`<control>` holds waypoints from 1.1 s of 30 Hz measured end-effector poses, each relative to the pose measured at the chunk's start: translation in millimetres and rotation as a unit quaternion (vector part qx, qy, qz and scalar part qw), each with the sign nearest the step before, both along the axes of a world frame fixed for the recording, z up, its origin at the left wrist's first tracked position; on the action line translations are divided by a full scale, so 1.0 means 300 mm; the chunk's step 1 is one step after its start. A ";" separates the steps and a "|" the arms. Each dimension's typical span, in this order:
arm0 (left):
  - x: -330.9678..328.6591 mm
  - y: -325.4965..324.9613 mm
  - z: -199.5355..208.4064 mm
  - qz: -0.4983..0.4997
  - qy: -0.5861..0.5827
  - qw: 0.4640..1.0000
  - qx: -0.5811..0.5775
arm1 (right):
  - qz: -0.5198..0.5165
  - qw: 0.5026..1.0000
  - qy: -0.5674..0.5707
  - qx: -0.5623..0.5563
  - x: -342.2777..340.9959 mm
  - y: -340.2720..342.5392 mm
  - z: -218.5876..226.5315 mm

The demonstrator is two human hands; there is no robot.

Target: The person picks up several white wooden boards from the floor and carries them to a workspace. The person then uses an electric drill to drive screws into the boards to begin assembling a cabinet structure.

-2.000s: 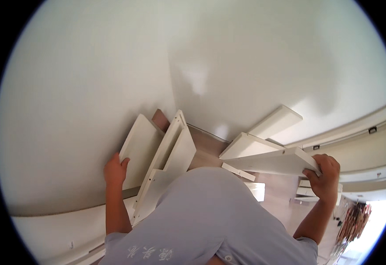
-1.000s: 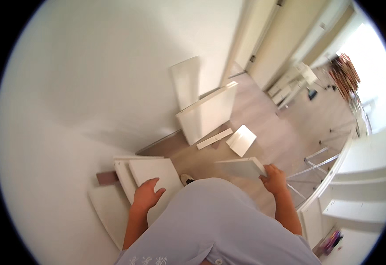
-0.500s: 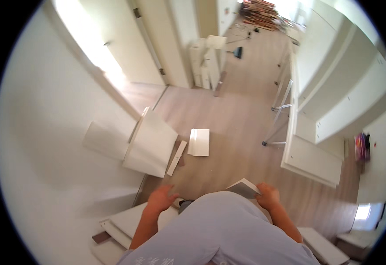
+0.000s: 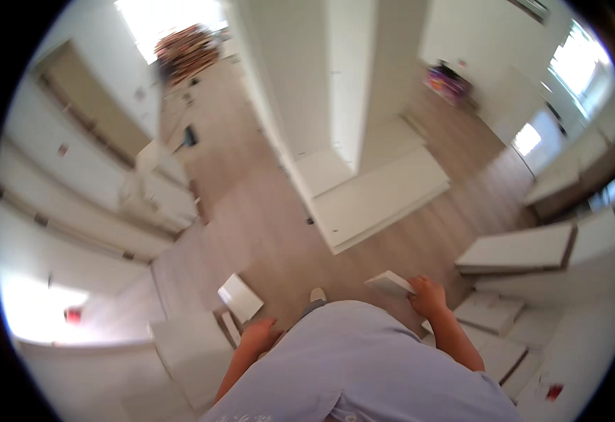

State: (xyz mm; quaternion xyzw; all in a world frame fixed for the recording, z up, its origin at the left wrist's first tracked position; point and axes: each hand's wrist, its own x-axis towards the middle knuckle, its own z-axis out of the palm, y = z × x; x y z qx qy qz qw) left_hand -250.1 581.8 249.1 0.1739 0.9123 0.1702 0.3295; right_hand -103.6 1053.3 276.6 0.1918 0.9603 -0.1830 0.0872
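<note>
My right hand (image 4: 428,295) is closed on the edge of a small white board (image 4: 387,283), which juts out to the left over the floor. On the other side of my body, my left hand (image 4: 261,335) hangs with its fingers apart and nothing in them. Nearest to it are a narrow white strip (image 4: 231,329) and a small stack of white boards (image 4: 240,297) on the floor. Left of these is a large white panel (image 4: 191,344). My shirt covers the middle of the lower view, and one shoe (image 4: 318,294) shows past it.
A tall white cabinet carcass (image 4: 385,200) rises ahead. White panels (image 4: 515,250) and stacked boards (image 4: 489,311) lie to the right. Farther off are a purple package (image 4: 448,83), a dark broom head (image 4: 190,136), a wood pile (image 4: 188,53) and more white panels (image 4: 163,186) at the left.
My view has swung to the right, so the cabinet now stands ahead and the floor boards sit farther left. My right hand still holds the small board; my left hand remains free.
</note>
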 end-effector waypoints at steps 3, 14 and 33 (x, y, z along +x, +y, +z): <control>-0.238 0.170 -0.012 -0.078 -0.005 0.997 0.016 | -0.107 0.993 0.035 0.041 0.073 0.092 0.070; -0.616 1.019 -0.011 -0.278 0.006 0.940 0.199 | -0.397 0.903 0.143 0.075 0.400 0.289 0.177; -0.305 2.435 0.007 -0.441 -0.053 0.885 0.140 | -0.446 0.877 0.170 0.052 0.697 1.183 0.003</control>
